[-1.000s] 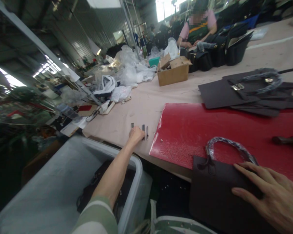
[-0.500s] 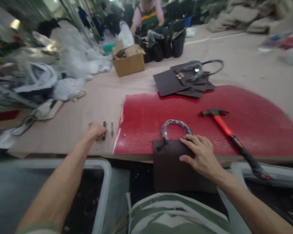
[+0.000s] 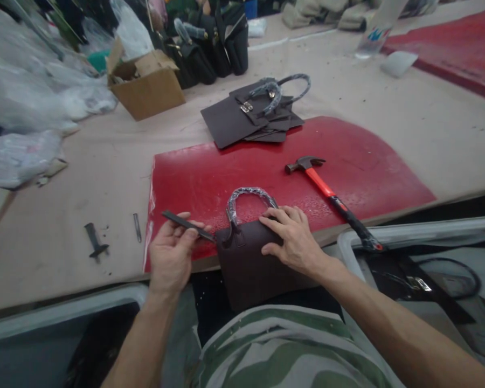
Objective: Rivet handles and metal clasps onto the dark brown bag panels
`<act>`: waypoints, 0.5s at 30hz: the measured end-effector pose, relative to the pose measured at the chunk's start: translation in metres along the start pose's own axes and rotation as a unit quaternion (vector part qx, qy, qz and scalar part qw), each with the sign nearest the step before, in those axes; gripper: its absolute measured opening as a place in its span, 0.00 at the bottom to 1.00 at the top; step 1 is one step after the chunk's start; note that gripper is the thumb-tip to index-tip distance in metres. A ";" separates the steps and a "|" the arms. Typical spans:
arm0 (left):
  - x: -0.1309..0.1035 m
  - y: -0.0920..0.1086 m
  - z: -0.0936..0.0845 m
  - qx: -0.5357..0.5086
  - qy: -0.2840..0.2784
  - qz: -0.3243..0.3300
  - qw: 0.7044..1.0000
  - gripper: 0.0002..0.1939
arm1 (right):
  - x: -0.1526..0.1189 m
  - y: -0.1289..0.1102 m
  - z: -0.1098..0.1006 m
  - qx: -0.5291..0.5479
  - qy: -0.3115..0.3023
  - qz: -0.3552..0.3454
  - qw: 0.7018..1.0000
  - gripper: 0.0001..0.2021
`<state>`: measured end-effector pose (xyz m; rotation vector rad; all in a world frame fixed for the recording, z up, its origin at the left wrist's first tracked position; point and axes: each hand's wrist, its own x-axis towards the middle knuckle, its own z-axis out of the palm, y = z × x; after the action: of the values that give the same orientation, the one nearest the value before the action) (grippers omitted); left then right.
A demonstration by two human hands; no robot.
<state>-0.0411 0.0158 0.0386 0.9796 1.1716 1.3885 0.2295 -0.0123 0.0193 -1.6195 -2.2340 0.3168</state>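
Note:
My left hand (image 3: 172,253) pinches a slim dark metal bar (image 3: 182,220) between thumb and fingers. The bar slants down to the right, and its lower end is at the left top corner of a dark brown bag panel (image 3: 246,269). That panel overhangs the table's front edge and carries a plastic-wrapped handle (image 3: 248,193). My right hand (image 3: 289,237) lies on the panel near the handle's right foot, fingers spread. A claw hammer (image 3: 331,199) with an orange and black handle rests to the right on the red mat (image 3: 186,172).
A small metal rod (image 3: 137,227) and a dark flanged tool (image 3: 95,242) lie left of the mat. Behind it are stacked brown bag panels (image 3: 242,121), a cardboard box (image 3: 149,89) and black bags (image 3: 202,59). Bins (image 3: 133,293) stand below the table edge.
My left hand has picked up the dark bar from the table and brought it right, to the panel's corner. My right hand stays on the panel. The view has shifted.

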 end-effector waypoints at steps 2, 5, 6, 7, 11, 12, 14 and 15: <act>-0.015 -0.014 0.028 0.048 -0.030 0.047 0.997 0.18 | 0.000 -0.001 0.000 0.000 0.005 -0.002 1.000 0.29; -0.030 -0.034 0.050 0.151 -0.084 0.133 0.976 0.08 | 0.000 -0.002 0.000 0.005 0.010 0.000 1.000 0.30; -0.033 -0.040 0.053 0.184 -0.098 0.165 0.964 0.07 | 0.000 -0.002 0.000 0.008 0.011 0.003 1.000 0.31; -0.035 -0.045 0.054 0.214 -0.108 0.196 0.951 0.07 | 0.000 -0.002 0.001 0.010 0.012 0.005 1.000 0.31; -0.036 -0.058 0.053 0.278 -0.106 0.262 0.918 0.09 | 0.000 -0.001 0.002 0.010 0.018 0.004 1.000 0.31; -0.036 -0.060 0.053 0.278 -0.107 0.263 0.917 0.09 | -0.001 -0.001 0.002 0.011 0.020 0.003 1.000 0.31; -0.035 -0.061 0.052 0.279 -0.114 0.263 0.916 0.09 | -0.001 -0.001 0.003 0.012 0.022 0.001 1.000 0.31; -0.034 -0.061 0.052 0.282 -0.119 0.265 0.914 0.08 | -0.002 -0.001 0.003 0.013 0.023 0.000 1.000 0.31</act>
<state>0.0266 -0.0107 -0.0100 1.9382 1.1910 1.2962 0.2279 -0.0140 0.0170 -1.5976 -2.1870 0.3040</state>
